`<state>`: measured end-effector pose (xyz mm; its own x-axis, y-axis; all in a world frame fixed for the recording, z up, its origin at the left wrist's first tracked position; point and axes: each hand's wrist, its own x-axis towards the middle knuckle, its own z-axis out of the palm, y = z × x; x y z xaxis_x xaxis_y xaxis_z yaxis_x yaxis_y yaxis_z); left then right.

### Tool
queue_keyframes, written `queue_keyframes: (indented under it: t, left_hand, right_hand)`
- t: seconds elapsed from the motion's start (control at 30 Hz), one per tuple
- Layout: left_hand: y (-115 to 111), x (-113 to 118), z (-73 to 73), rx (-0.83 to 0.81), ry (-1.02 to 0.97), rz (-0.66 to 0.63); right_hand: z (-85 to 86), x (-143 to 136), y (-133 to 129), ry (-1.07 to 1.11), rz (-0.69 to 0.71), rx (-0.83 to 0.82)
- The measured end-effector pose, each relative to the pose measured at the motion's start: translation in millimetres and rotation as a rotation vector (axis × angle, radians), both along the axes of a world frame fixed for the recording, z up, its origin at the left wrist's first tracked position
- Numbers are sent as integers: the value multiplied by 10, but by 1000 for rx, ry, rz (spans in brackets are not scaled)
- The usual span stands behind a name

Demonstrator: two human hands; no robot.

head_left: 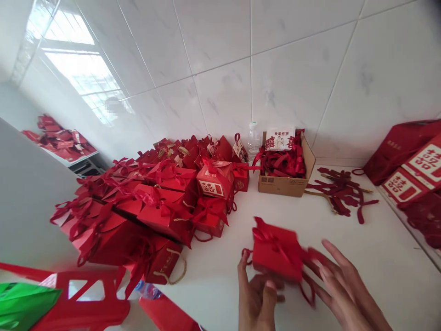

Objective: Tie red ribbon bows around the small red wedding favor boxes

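A small red gift box (277, 248) with a red ribbon bow on top is tilted above the white tabletop. Curled under its near left side is my left hand (258, 294), holding the box, its index finger up by a red cord loop at the corner. My right hand (344, 287) is beside the box's right side with fingers stretched and apart, slightly blurred. Whether its fingertips touch the box cannot be made out. Another cord loop (309, 289) hangs between the hands.
Several ribboned red gift boxes (165, 202) crowd the left of the table (206, 294). Against the tiled wall are a plastic bottle (254, 142) and a cardboard box (280, 185) of red ribbons. Loose ribbons (339, 191) lie right of it, near red packages (406, 184). A red plastic chair (93, 294) stands front left.
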<state>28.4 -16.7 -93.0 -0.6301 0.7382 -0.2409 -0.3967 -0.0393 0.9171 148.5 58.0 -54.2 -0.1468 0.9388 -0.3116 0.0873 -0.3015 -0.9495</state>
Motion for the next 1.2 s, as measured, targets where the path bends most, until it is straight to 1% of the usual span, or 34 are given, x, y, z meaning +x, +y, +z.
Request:
queue_keyframes:
  t: [0.07, 0.13, 0.23, 0.3, 0.4, 0.47, 0.5, 0.57, 0.63, 0.7, 0.77, 0.87, 0.93, 1.03, 1.1, 1.2]
  left_hand:
    - [177, -33, 69, 46, -32, 44]
    - [360, -88, 144, 64, -69, 52]
    - [595, -203, 214, 60, -131, 46]
    - [710, -303, 219, 53, -159, 50]
    - [811, -448, 184, 49, -166, 113]
    - [838, -504, 160, 45, -167, 162]
    - [847, -515, 157, 43, -172, 165]
    - [877, -516, 173, 40, -194, 127]
    - [935, -518, 213, 42, -218, 85]
    - [1011, -542, 255, 52, -221, 98]
    - [1070, -581, 274, 60, -196, 151]
    - [1077, -606, 234, 49, -124, 202]
    - [1040, -572, 177, 27, -75, 176]
    - [978, -462, 107, -1, -12, 76]
    - [962, -378, 88, -9, 19, -4]
    - [995, -273, 59, -11, 32, -120]
  right_hand:
    - [81, -165, 114, 106, 53, 60]
    - [108, -291, 203, 169, 86, 90]
    - [46, -377, 269, 181, 109, 93]
    - [-29, -380, 287, 172, 139, 81]
    - [-143, -342, 301, 162, 175, 60]
    - [-221, -301, 302, 152, 143, 52]
    - [-264, -276, 300, 147, 120, 48]
    - [-352, -219, 294, 150, 92, 32]
    - [-430, -159, 282, 164, 116, -3]
    - [-481, -111, 263, 167, 127, -21]
    - [-494, -89, 242, 152, 94, -13]
    - [-458, -112, 232, 129, 54, 7]
    - [-414, -153, 238, 115, 103, 18]
    - [-328, -198, 219, 96, 166, 36]
    - [-250, -174, 176, 79, 139, 40]
    - [-65, 23, 105, 3, 98, 94]
